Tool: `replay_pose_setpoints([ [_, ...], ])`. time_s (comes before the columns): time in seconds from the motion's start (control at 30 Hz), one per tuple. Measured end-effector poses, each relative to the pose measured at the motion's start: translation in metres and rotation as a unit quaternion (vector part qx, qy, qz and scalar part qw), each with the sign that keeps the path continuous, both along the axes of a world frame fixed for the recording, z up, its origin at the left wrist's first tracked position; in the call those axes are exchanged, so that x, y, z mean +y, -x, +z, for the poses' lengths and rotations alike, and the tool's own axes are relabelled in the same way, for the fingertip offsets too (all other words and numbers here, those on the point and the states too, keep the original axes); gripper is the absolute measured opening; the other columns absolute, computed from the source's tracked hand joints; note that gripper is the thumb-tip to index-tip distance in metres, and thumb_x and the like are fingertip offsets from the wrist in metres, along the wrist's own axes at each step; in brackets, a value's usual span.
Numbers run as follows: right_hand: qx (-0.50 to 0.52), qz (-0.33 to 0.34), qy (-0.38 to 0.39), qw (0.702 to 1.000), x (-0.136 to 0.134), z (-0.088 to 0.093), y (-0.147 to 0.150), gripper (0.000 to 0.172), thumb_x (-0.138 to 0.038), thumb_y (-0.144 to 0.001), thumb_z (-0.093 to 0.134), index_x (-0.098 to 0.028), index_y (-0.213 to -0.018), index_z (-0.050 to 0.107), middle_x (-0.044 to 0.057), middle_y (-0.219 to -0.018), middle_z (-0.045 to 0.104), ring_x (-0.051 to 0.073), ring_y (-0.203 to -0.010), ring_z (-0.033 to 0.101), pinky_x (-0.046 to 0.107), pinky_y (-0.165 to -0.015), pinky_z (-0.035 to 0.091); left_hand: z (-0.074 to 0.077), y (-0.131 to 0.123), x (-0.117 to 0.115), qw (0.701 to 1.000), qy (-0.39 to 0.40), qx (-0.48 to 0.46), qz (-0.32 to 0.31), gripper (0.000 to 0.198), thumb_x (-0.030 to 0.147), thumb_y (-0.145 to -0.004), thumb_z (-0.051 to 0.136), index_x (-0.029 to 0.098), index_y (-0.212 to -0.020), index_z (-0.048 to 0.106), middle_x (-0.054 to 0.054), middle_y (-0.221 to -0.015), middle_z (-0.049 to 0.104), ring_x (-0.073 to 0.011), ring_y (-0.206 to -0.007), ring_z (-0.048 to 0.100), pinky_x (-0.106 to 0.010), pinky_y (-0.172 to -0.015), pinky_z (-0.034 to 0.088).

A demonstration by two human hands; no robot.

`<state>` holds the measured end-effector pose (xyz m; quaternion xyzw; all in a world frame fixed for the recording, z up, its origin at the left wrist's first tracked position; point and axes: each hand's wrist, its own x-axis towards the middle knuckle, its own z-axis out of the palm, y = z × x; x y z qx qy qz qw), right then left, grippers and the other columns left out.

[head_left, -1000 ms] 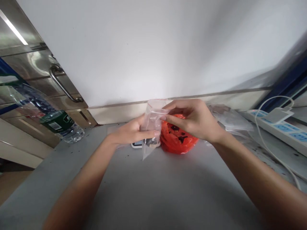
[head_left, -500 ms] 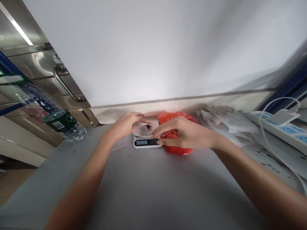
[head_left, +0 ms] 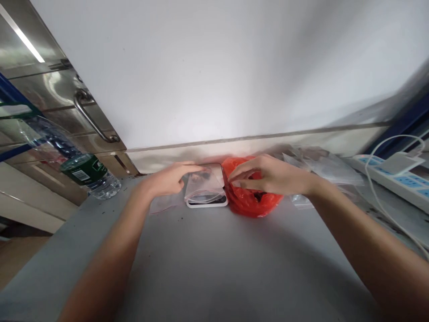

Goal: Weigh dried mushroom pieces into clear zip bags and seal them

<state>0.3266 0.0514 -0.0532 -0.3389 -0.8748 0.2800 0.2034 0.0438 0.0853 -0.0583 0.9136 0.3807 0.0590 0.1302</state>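
A clear zip bag (head_left: 205, 181) with a small brownish content at its far end lies on a white digital scale (head_left: 207, 205). The bag's mouth hangs over the scale's display, hiding the reading. My left hand (head_left: 169, 180) is at the left of the scale, its index finger stretched out over the bag's far end and the other fingers loosely bent. Over the open red plastic bag (head_left: 254, 206) hovers my right hand (head_left: 271, 174), fingers curved and thumb a little apart, nothing visible between them. Dark bits show inside the red bag.
Several clear plastic bags (head_left: 326, 170) lie at the back right. Beyond them sit a white power strip (head_left: 402, 179) and a white cable (head_left: 375, 197). A large water bottle (head_left: 85, 170) stands at the left edge. A white wall (head_left: 214, 80) closes off the back.
The zip bag now lies flat, its mouth covering the display that showed before. My right hand has moved right, off the scale; my left hand has drawn slightly left.
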Motion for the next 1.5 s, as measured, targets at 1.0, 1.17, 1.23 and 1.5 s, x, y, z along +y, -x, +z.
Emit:
replay_pose_setpoints([
  [1.0, -0.135, -0.044, -0.016, 0.99, 0.011, -0.007, -0.008, 0.03, -0.037, -0.089, 0.051, -0.022, -0.084, 0.076, 0.006, -0.079, 0.076, 0.022, -0.067, 0.063, 0.035, -0.067, 0.045, 0.018, -0.007, -0.016, 0.995, -0.014, -0.071, 0.071, 0.038, 0.032, -0.096, 0.048, 0.021, -0.124, 0.071, -0.004, -0.115, 0.078, -0.0209, -0.098, 0.072, -0.03, -0.083, 0.055],
  [1.17, -0.169, -0.064, -0.009, 0.984, 0.008, -0.003, -0.007, 0.035, -0.039, -0.09, 0.047, -0.019, -0.091, 0.077, 0.008, -0.083, 0.076, 0.023, -0.072, 0.064, 0.035, -0.07, 0.045, 0.019, -0.005, -0.016, 0.995, -0.018, -0.07, 0.075, 0.038, 0.032, -0.096, 0.048, 0.021, -0.124, 0.071, -0.004, -0.112, 0.078, -0.0205, -0.095, 0.072, -0.029, -0.081, 0.055],
  [1.23, -0.169, -0.069, -0.003, 0.983, 0.008, -0.002, -0.008, 0.036, -0.041, -0.09, 0.047, -0.019, -0.092, 0.076, 0.008, -0.084, 0.076, 0.023, -0.073, 0.065, 0.034, -0.07, 0.045, 0.019, -0.006, -0.016, 0.994, -0.017, -0.073, 0.077, 0.037, 0.031, -0.095, 0.048, 0.021, -0.123, 0.072, -0.004, -0.111, 0.078, -0.0202, -0.095, 0.072, -0.029, -0.081, 0.055],
  [1.5, -0.206, -0.112, 0.005, 0.972, 0.012, -0.009, -0.012, 0.028, -0.035, -0.091, 0.05, -0.022, -0.092, 0.075, 0.007, -0.089, 0.076, 0.024, -0.078, 0.066, 0.033, -0.069, 0.045, 0.018, -0.011, -0.018, 0.995, -0.007, -0.084, 0.059, 0.032, 0.031, -0.094, 0.05, 0.02, -0.114, 0.073, -0.004, -0.108, 0.079, -0.0189, -0.093, 0.072, -0.028, -0.079, 0.052],
])
